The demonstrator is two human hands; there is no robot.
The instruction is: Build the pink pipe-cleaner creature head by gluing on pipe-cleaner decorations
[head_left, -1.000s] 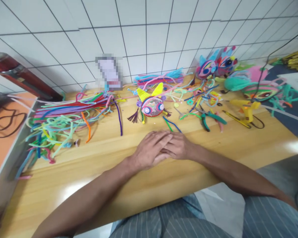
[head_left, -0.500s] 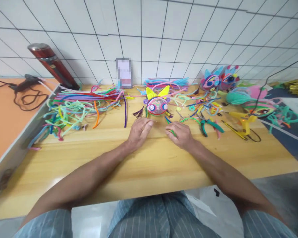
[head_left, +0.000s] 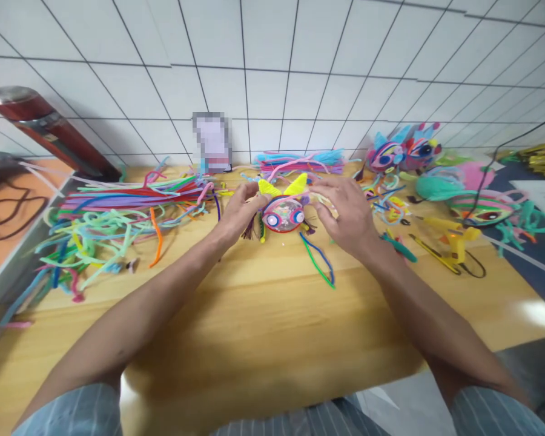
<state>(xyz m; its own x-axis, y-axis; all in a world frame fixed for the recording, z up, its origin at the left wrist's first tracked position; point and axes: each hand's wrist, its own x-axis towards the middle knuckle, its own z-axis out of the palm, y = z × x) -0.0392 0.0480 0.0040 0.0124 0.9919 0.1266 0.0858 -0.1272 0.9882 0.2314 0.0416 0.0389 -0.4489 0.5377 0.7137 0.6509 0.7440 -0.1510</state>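
A small pipe-cleaner animal head point(head_left: 283, 218) with yellow pointed ears, round blue-and-pink eyes and dark tassels sits on the wooden table in front of me. My left hand point(head_left: 241, 212) is closed at its left side, thumb and fingers by the base of the yellow ear. On the other side my right hand point(head_left: 347, 212) curves near the purple ear, thumb and fingers apart; its fingertips are partly blurred, and I cannot tell whether they touch it. Below the head lies a bent blue-and-green pipe cleaner point(head_left: 321, 261).
Heaped pipe cleaners point(head_left: 100, 230) cover the left side, near a red thermos point(head_left: 49, 130). A phone point(head_left: 212, 142) leans on the tiled wall. To the right are teal-handled pliers point(head_left: 398, 247), a yellow glue gun point(head_left: 454, 239), a yellow cutter point(head_left: 433, 254) and finished figures point(head_left: 386, 154).
Both hands have moved from the table in front of the head up to its two sides. The blue-and-green pipe cleaner, earlier under my right hand, now lies uncovered. The view has shifted.
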